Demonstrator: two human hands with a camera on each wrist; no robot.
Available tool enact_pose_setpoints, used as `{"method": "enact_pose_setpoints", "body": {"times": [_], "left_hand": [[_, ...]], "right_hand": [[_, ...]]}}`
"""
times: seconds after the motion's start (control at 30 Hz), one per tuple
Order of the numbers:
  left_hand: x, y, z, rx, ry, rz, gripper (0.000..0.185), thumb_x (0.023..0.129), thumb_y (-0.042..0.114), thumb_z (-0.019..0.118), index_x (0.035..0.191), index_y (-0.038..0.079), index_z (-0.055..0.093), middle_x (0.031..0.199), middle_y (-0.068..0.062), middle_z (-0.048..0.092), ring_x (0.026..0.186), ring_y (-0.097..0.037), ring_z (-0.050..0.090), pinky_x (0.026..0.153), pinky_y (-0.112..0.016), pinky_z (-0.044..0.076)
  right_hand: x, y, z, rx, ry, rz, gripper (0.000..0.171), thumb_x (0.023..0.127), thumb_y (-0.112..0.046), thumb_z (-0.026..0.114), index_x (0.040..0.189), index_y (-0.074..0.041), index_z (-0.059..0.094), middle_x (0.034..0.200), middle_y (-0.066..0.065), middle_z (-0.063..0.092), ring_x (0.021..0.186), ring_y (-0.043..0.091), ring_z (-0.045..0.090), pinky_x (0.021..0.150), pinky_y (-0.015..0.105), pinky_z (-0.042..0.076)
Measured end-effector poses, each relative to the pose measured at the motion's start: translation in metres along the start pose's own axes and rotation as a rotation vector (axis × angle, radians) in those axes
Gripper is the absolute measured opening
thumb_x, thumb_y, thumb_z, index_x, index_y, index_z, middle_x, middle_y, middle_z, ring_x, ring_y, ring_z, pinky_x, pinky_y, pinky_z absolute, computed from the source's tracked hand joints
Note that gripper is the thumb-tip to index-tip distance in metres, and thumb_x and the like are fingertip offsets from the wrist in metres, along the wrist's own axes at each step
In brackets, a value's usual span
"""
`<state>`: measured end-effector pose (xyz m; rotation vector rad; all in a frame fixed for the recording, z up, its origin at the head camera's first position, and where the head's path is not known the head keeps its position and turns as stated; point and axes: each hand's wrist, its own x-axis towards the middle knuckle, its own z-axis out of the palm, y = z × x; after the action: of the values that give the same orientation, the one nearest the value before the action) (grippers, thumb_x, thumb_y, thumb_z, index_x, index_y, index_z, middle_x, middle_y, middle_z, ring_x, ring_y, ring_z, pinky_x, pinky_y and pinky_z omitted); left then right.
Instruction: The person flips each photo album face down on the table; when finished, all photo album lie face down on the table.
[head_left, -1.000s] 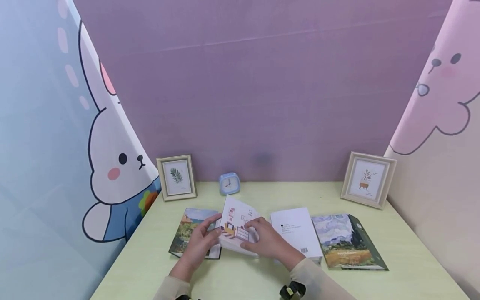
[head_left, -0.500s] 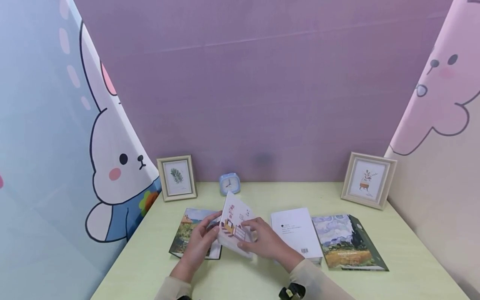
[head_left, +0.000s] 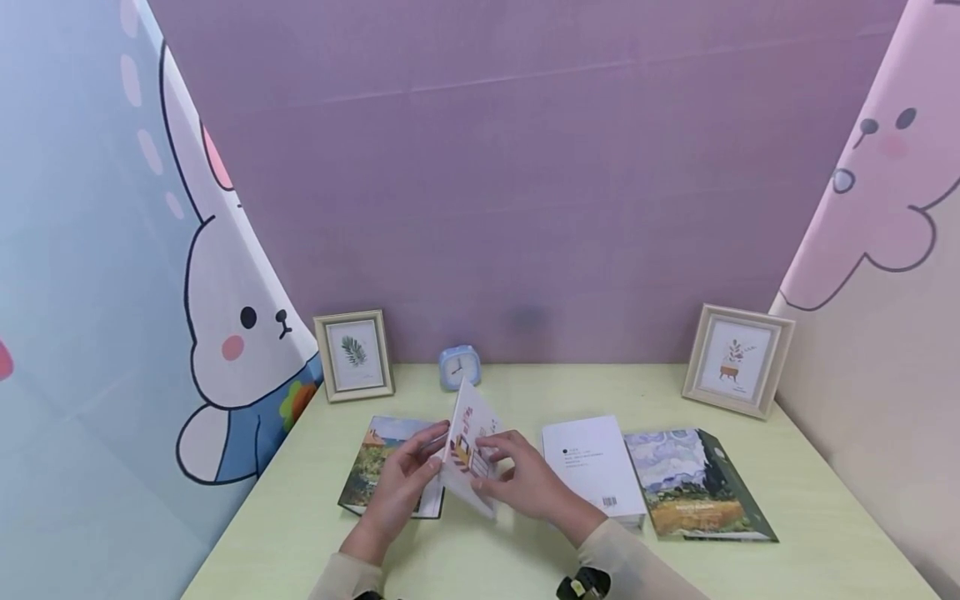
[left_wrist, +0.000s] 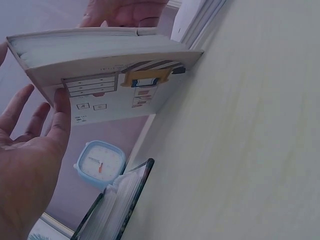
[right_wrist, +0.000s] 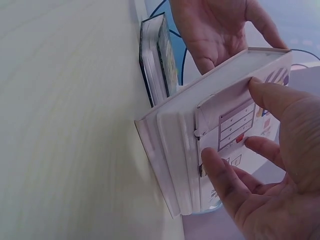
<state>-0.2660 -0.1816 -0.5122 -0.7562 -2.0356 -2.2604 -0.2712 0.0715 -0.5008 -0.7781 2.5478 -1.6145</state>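
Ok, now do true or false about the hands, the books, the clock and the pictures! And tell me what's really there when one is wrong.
1. The left hand and the right hand both touch the same white book. True.

2. The blue clock lies face down. False: it stands with its face showing.

3. The picture frame with a green leaf stands to the left of the clock. True.

4. The book showing a barcode stands on its edge. False: it lies flat on the table.

5. The right hand holds the clock. False: it is on the white book, and no hand touches the clock.

6. The book with the cloudy landscape cover lies to the right of the barcode book. True.
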Motion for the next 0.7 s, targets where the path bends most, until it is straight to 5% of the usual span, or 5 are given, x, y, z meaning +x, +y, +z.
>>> {"method": "enact_pose_setpoints", "body": {"times": [0.17,0.4,0.7], "left_hand": [[-0.0001,0.0030,0.0012,-0.010,0.000,-0.008,0.050,0.107,0.005,0.056,0.154,-0.003,0.043,0.164,-0.020,0.037,0.145,-0.028,0.046,0.114,-0.034,0.046],[-0.0010,0.0044,0.0027,-0.056,-0.027,-0.004,0.056,0.105,0.002,0.059,0.157,-0.002,0.039,0.166,-0.018,0.034,0.150,-0.029,0.039,0.116,-0.036,0.043],[0.0000,0.0023,0.0045,-0.045,-0.040,0.006,0.055,0.104,0.000,0.061,0.156,0.000,0.043,0.164,-0.017,0.040,0.149,-0.027,0.042,0.115,-0.037,0.045]], "right_hand": [[0.0003,-0.0002,0.0008,0.073,-0.008,-0.017,0.062,0.091,-0.024,0.085,0.146,-0.013,0.059,0.138,0.018,0.053,0.124,0.037,0.058,0.097,0.048,0.060],[-0.0007,-0.0018,0.0001,0.138,-0.029,-0.028,0.061,0.094,-0.023,0.081,0.148,-0.012,0.055,0.144,0.018,0.052,0.128,0.045,0.056,0.102,0.056,0.055],[-0.0003,-0.0024,-0.0008,0.215,-0.050,-0.005,0.057,0.098,-0.022,0.077,0.148,-0.013,0.052,0.146,0.015,0.054,0.130,0.049,0.056,0.097,0.033,0.059]]}}
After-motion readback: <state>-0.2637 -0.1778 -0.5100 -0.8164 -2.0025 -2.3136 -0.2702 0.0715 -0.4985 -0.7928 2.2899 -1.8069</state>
